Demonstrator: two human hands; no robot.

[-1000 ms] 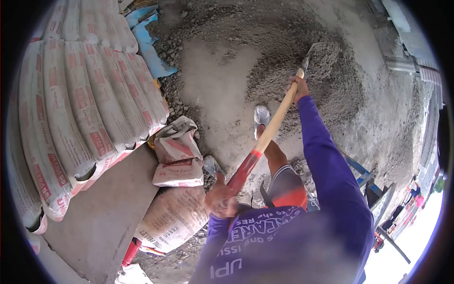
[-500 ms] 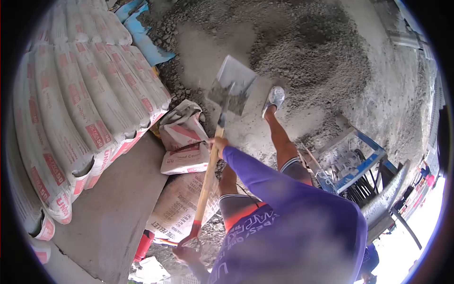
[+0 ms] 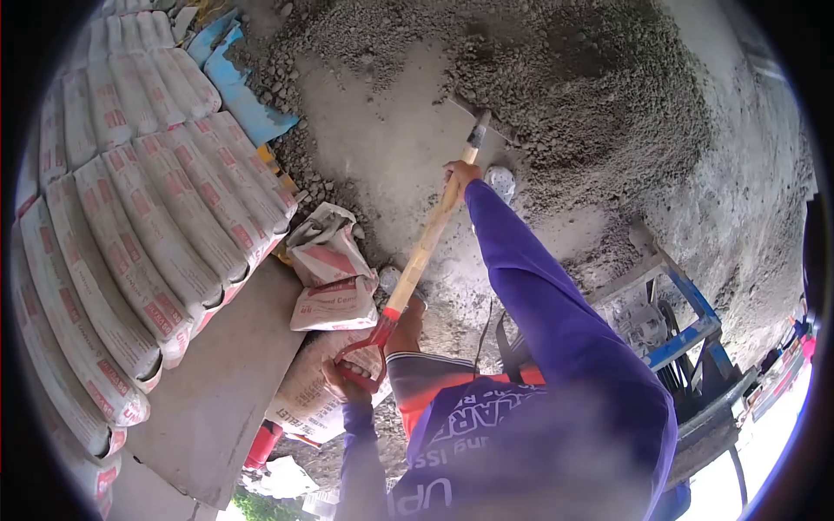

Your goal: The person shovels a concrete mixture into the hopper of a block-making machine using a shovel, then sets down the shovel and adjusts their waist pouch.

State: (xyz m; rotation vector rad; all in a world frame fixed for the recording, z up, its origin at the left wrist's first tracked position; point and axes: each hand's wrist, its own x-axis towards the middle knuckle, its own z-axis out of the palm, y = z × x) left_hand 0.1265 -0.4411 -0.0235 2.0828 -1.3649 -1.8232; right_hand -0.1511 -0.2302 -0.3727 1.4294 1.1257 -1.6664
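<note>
My left hand is wrapped round the red D-shaped grip of a shovel. Further up, my right hand holds the wooden shaft just below the metal socket. The shovel slants up and to the right, and its blade is seen nearly edge-on at the border of a grey heap of sand and gravel. A shoe stands close to my right hand, on the dusty ground.
Stacked cement bags fill the left side. Crumpled bags lie near the shaft, above a printed pellet sack. A blue metal frame stands at the right. A blue sheet lies at the upper left.
Over the last second the shovel swung from the heap to the left, then back right to the heap's edge. Both hands moved with it, and the blade turned from face-on to edge-on.
</note>
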